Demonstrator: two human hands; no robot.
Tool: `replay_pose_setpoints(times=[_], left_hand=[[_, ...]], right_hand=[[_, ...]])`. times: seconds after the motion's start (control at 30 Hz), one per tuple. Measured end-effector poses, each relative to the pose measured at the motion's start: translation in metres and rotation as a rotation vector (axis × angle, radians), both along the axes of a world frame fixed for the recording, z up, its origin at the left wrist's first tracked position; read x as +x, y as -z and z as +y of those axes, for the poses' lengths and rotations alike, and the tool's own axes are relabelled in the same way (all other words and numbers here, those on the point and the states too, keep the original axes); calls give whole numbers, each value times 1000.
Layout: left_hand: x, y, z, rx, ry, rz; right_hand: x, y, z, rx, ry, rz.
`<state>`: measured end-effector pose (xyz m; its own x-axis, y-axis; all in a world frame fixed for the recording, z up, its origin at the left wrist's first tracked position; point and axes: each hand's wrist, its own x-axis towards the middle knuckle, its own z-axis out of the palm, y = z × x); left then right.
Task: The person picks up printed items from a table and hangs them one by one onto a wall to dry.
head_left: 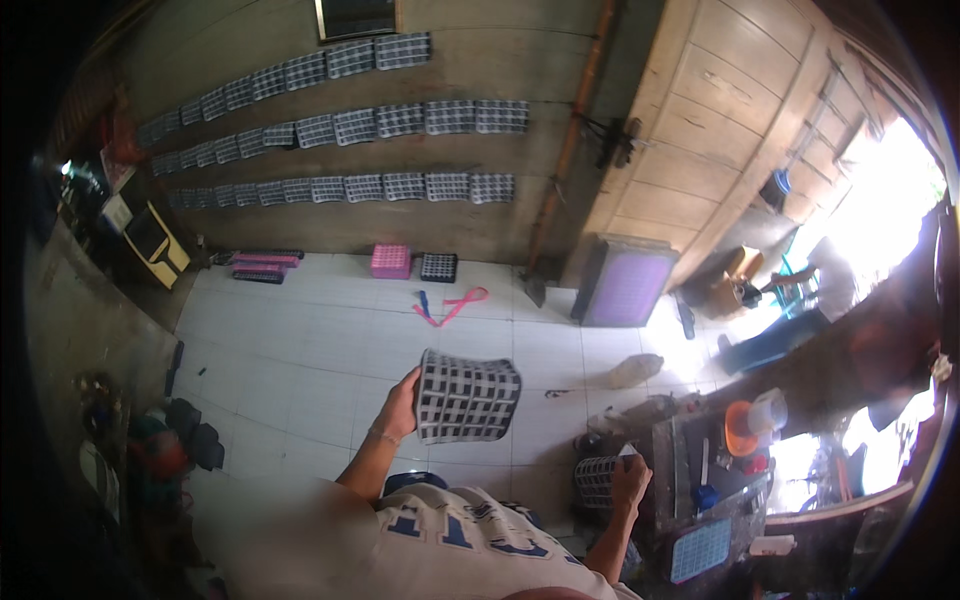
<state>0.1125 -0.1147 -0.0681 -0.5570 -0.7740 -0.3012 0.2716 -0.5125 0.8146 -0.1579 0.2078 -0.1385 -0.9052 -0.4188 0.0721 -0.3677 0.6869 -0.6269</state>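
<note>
My left hand (401,405) is closed on the left edge of a black-and-white checked sheet (468,398), which hangs slightly curved in front of me. My right hand (631,482) is farther right, beside a cluttered dark worktable (668,450). Its fingers are closed on a second, similar checked sheet (594,482), partly hidden by the hand and the table's edge. Whether each is a single sheet or a thin stack, I cannot tell.
Rows of similar checked sheets (400,121) hang on the far wall. Below them, a pink checked stack (391,261), a black-and-white stack (439,267) and a pink strap (464,299) lie on the tiled floor. A purple-faced frame (627,284) leans by the wooden door (700,130). A blue tray (701,551) lies right.
</note>
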Motion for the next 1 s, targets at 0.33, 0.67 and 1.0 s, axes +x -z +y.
replay_pose_setpoints(times=[0.33,0.67,1.0], left_hand=[[207,-3,-118,230,-452,128],[199,6,-229,292,-514,223],[137,16,-409,235,-530,223]], right_hand=[[16,4,-228,-268,-470,163],[2,5,-419,-104,-900,253],[-66,-16,-615,270,-664,27]])
